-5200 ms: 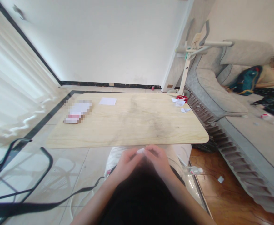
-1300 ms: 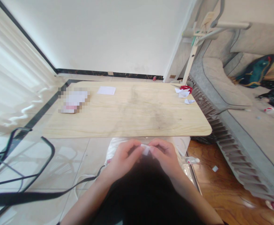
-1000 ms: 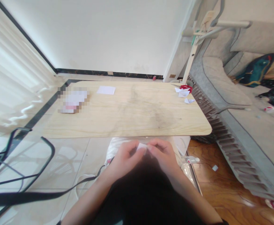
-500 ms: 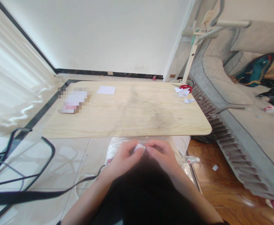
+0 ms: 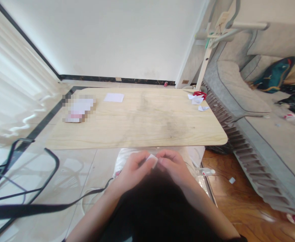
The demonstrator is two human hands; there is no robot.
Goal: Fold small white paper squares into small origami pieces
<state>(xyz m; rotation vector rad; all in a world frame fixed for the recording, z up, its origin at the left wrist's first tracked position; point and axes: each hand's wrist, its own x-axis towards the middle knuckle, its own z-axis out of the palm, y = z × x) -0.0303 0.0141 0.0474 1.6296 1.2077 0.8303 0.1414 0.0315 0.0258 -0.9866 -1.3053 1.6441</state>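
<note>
A small white piece of paper (image 5: 152, 158), apparently folded, is held low in front of my body, just off the near edge of the wooden table (image 5: 127, 124). My left hand (image 5: 136, 168) is closed on it, thumb on top and fingers curled behind. At the paper's right corner, my right hand (image 5: 172, 165) pinches with thumb and forefinger. Part of the paper is hidden by the left fingers. On the table's far right lie folded white paper pieces (image 5: 196, 99) beside red-handled scissors (image 5: 200, 95). White sheets (image 5: 114, 97) rest at the far left.
A blurred-out stack (image 5: 80, 109) occupies the table's left end. Black metal frames (image 5: 52, 161) stand on the left floor. To the right are a clear bottle (image 5: 207, 171) and a grey sofa (image 5: 255, 134), where another person partly shows.
The paper has turned slightly and more of it shows between my fingers. Both hands stay in nearly the same place.
</note>
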